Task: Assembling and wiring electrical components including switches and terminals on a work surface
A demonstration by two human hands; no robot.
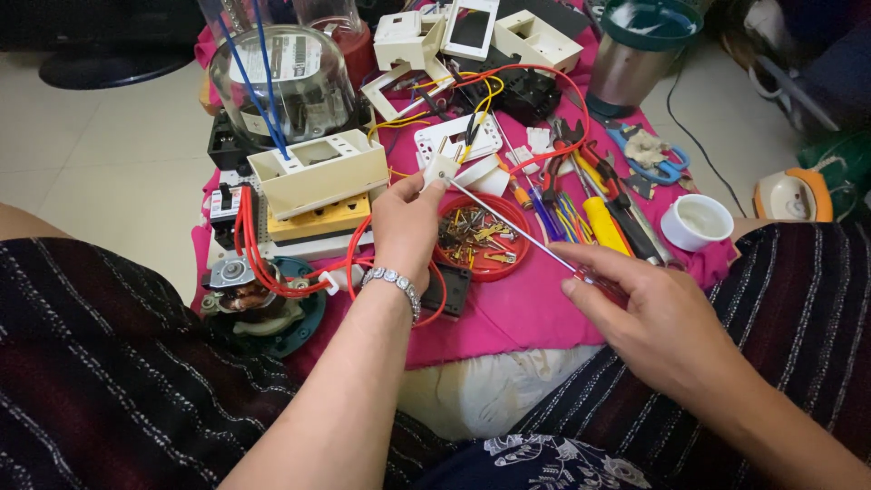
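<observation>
From the head camera, the left hand (406, 222) pinches a small white plastic electrical part (440, 169) just above the round red plastic tray of screws (481, 238). The right hand (649, 318), to the right of that tray, is closed around a thin steel screwdriver (517, 231) whose shaft crosses over the tray, tip touching the white part. A magenta cloth (517, 318) lies under the tray.

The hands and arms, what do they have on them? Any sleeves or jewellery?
Both arms are bare, with no sleeves showing. The left hand has a silver bracelet of chunky shiny links around its wrist. The right hand wears nothing: no ring, watch or glove shows.
</observation>
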